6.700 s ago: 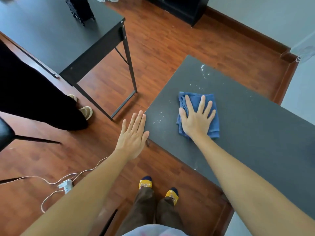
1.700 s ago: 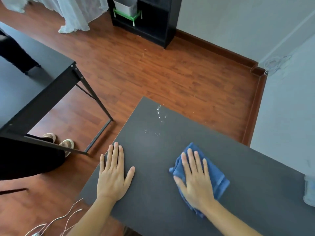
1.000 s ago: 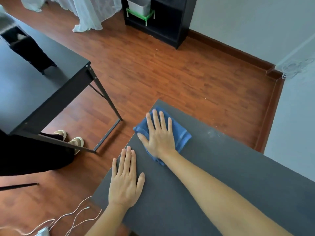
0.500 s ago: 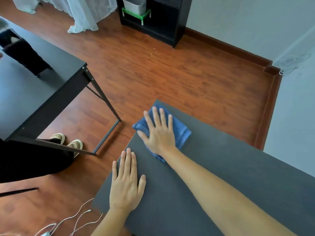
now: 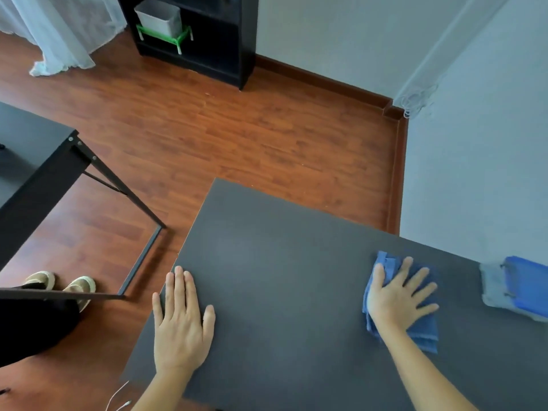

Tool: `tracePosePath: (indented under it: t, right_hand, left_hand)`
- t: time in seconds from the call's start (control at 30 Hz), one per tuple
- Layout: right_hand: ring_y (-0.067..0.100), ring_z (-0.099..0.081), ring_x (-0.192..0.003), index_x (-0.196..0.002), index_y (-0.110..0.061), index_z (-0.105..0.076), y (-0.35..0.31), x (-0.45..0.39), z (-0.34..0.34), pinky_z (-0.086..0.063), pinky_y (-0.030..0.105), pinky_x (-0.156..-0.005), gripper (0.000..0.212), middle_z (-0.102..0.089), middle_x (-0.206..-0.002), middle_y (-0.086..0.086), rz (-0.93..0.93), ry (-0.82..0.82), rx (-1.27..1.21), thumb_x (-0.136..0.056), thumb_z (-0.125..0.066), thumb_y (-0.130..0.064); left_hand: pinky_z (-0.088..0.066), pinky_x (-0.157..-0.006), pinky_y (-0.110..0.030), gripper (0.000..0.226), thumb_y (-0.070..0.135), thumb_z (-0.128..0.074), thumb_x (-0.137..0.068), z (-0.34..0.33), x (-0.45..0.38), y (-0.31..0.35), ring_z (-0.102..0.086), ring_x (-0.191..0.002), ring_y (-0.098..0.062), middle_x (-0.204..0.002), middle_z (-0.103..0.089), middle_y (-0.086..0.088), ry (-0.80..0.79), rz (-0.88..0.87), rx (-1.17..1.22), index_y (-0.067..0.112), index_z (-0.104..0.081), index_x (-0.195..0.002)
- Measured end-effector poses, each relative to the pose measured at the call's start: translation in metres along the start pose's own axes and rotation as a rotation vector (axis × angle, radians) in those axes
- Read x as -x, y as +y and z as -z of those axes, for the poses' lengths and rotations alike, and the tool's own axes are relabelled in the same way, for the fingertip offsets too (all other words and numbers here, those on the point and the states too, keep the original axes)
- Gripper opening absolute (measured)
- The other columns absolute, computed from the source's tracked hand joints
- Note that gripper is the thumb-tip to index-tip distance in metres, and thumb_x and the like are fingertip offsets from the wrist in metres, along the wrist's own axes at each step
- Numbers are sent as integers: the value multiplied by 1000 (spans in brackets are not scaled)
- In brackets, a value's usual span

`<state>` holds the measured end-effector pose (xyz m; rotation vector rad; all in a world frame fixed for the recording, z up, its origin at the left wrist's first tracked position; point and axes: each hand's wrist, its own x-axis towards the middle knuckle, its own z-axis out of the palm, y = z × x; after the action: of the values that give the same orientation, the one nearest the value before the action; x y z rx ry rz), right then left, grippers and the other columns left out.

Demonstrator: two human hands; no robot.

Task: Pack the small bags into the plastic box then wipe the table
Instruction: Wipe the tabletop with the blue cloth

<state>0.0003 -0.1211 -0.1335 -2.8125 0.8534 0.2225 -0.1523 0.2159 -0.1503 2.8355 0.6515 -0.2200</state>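
A dark grey table (image 5: 281,262) fills the lower middle of the head view. My right hand (image 5: 398,295) lies flat, fingers spread, on a folded blue cloth (image 5: 422,330) at the table's right side. My left hand (image 5: 181,318) rests palm down with fingers together near the table's left edge, holding nothing. A clear plastic box with a blue lid (image 5: 516,286) stands at the far right edge of the frame, partly cut off. The small bags are hidden from view.
A second black table (image 5: 32,161) stands to the left, with another person's dark trousers and beige shoes (image 5: 62,284) under it. A black shelf unit (image 5: 207,34) holds a grey bin on a green stand. Grey walls close off the right side.
My right hand has slid the blue cloth from the table's far left corner across to its right side. The droplets seen earlier near that corner are gone. My left hand stays put.
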Motion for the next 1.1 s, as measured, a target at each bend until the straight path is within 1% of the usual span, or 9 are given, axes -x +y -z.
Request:
tracePosePath:
  t: [0.13, 0.27, 0.4, 0.5, 0.67, 0.83, 0.9, 0.97, 1.1]
  right_hand:
    - [41, -18, -151, -156, -26, -26, -24, 118, -42, -9, 63, -118, 72, -22, -164, 11, 579, 8, 142, -96, -25, -65]
    - [31, -10, -154, -156, -36, -22, 59, 138, -34, -9, 57, -121, 72, -20, -166, 1, 1084, -123, 228, -94, -34, -70]
    - [38, -15, -152, -156, -30, -24, 115, 27, 10, -15, 64, -117, 77, -19, -165, 7, 537, -77, 224, -90, -21, -70]
    - [41, -5, -152, -158, -25, -14, 53, -29, 20, -11, 68, -117, 84, -9, -166, 13, 183, -50, 72, -88, -9, -72]
    - [41, -11, -152, -157, -25, -19, -56, 60, -30, -8, 64, -119, 76, -15, -166, 13, 645, -45, 123, -94, -23, -67]
    - [35, -15, -153, -156, -32, -23, 34, 158, -42, -24, 62, -116, 72, -17, -166, 4, 1133, -130, 201, -95, -32, -69]
    - [35, -17, -152, -155, -32, -27, 67, 131, -29, -24, 63, -116, 72, -20, -165, 5, 1051, -94, 230, -94, -32, -69]
    - [40, -18, -150, -155, -27, -29, 63, 99, -16, -20, 66, -116, 77, -23, -164, 11, 698, -81, 207, -90, -28, -69]
    - [44, -4, -152, -157, -23, -19, -48, 91, -16, -7, 68, -118, 80, -10, -166, 16, 291, -47, -14, -92, -23, -68]
  left_hand:
    - [-7, -121, -50, 74, 46, -18, -91, -3, -4, -1, 3, -150, -22, -162, -4, -10, 6, -4, 4, 4, -8, -152]
    - [-5, -121, -51, 73, 47, -12, -93, -4, -2, -3, 8, -150, -22, -163, 0, -10, 5, -26, -10, 5, -3, -152]
    - [-1, -121, -48, 71, 47, -8, -93, -6, -3, -7, 12, -149, -19, -162, 5, -8, -15, -43, -15, 8, 3, -152]
    - [4, -122, -43, 68, 47, -4, -93, -6, 4, -13, 16, -148, -16, -161, 11, -3, -20, -75, -20, 12, 10, -150]
    - [6, -121, -40, 67, 46, -8, -95, -7, 27, -26, 11, -148, -16, -161, 9, -2, 8, -79, -38, 11, 5, -151]
    - [-4, -122, -45, 66, 46, -9, -97, -4, 53, -52, 8, -149, -17, -162, 4, -4, 10, -60, -33, 11, 2, -151]
    - [-7, -121, -46, 66, 45, -11, -97, -2, 56, -58, 5, -150, -19, -162, 2, -5, 3, -67, -28, 9, -1, -152]
    - [-6, -122, -45, 65, 45, -10, -97, -2, 58, -61, 7, -150, -19, -162, 5, -5, -3, -82, -37, 10, 1, -152]
    - [0, -122, -43, 65, 45, -5, -97, -4, 56, -63, 13, -149, -19, -162, 10, -4, -9, -95, -49, 12, 5, -152]
